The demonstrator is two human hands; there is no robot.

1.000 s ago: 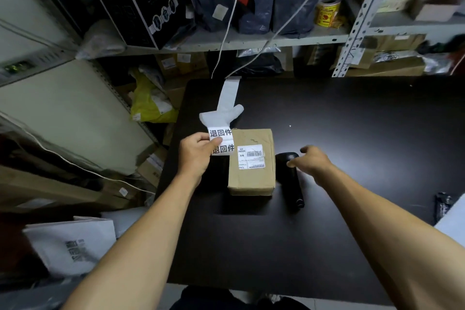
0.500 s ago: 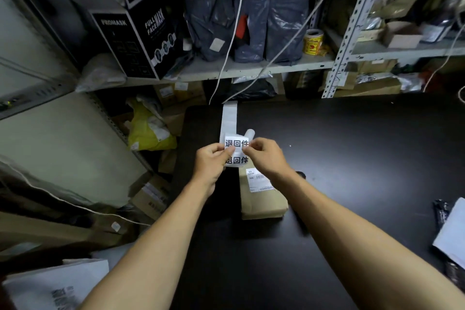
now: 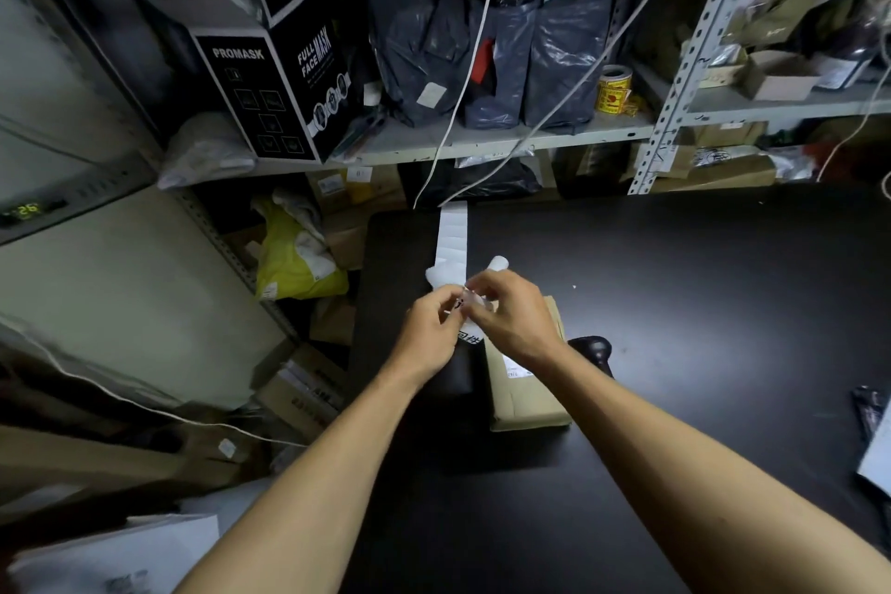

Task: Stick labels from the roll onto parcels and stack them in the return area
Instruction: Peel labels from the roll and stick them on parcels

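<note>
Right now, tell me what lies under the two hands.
Under the left hand and right hand: the label strip they pinch, and the brown parcel. The parcel's far end and most of its printed label are covered.

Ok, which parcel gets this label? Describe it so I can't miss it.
Start at the black table, near its left edge. The brown parcel lies just beneath the right hand, beside a black scanner. It is the only cardboard package on the tabletop.

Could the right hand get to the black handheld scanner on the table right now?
Probably yes, once freed. The black handheld scanner lies uncovered just right of the brown cardboard parcel, near the right hand, but that hand is pinching the white label strip with the left hand.
</note>
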